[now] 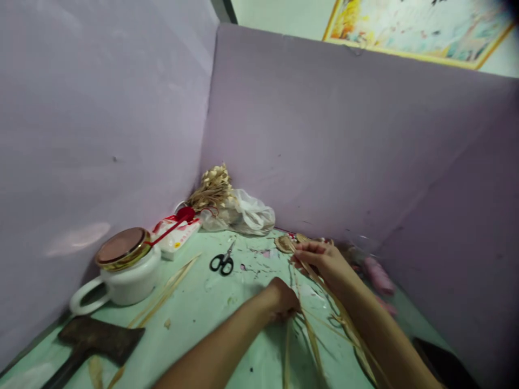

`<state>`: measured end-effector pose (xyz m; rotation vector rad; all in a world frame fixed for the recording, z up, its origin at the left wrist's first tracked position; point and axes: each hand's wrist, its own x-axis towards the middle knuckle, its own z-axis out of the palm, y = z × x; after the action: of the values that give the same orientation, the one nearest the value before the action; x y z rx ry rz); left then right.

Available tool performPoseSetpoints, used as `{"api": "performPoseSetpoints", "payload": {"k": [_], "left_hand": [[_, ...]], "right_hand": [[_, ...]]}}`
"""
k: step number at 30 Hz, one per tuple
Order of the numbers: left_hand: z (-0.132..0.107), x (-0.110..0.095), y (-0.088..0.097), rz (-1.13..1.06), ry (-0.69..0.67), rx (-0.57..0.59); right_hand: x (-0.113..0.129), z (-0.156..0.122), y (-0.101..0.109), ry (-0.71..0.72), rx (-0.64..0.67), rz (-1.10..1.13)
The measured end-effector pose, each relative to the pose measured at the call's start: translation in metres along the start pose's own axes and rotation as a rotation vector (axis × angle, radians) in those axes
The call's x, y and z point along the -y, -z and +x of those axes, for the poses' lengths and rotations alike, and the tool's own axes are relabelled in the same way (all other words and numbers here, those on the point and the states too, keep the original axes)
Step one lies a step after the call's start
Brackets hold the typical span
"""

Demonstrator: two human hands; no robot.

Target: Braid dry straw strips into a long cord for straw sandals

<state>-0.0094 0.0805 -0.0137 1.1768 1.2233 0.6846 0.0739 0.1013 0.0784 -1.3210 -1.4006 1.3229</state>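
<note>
My left hand (284,303) rests as a closed fist on the pale green table (203,302), pressing down on thin straw strips (312,337) that fan out toward me. My right hand (320,258) is further back, fingers curled and pinching the far ends of the same strips beside a small woven straw piece (285,243). More strips run along under my right forearm.
Black scissors (222,262) lie left of my hands. A white mug with a gold lid (121,262), a dark cleaver (91,340), loose straw (168,292), a red-white packet (176,232), a dried bundle (213,189) and plastic bag (247,213) stand by purple partition walls. A pink spool (377,274) lies right.
</note>
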Motion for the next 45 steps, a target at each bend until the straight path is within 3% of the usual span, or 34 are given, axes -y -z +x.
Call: {"api": "performPoseSetpoints", "payload": {"k": [3,7,10,17,27,31,38,45], "left_hand": [[-0.003,-0.003,0.005,-0.024,0.100,0.029],[-0.010,-0.006,0.007,-0.057,0.110,0.017],[-0.011,-0.007,0.006,-0.037,0.065,0.033],[-0.009,-0.009,0.006,-0.018,0.047,0.092],[-0.007,-0.006,0.005,-0.002,0.050,0.101],[-0.008,-0.008,0.002,0.018,0.045,0.069],[-0.010,-0.009,-0.001,0.058,0.036,0.029],[-0.009,-0.007,-0.004,0.035,0.038,-0.017]], "right_hand": [[-0.046,-0.011,0.031,-0.102,-0.146,-0.075],[-0.095,-0.016,0.040,-0.111,-0.016,-0.140],[-0.108,-0.018,0.046,-0.068,0.065,-0.250],[-0.096,-0.026,0.053,-0.247,0.170,-0.097],[-0.084,-0.034,0.061,-0.340,0.309,0.032],[-0.086,-0.033,0.054,-0.260,0.279,0.046],[-0.090,-0.031,0.037,-0.244,0.050,-0.072],[-0.079,-0.036,0.041,-0.275,0.139,0.010]]}}
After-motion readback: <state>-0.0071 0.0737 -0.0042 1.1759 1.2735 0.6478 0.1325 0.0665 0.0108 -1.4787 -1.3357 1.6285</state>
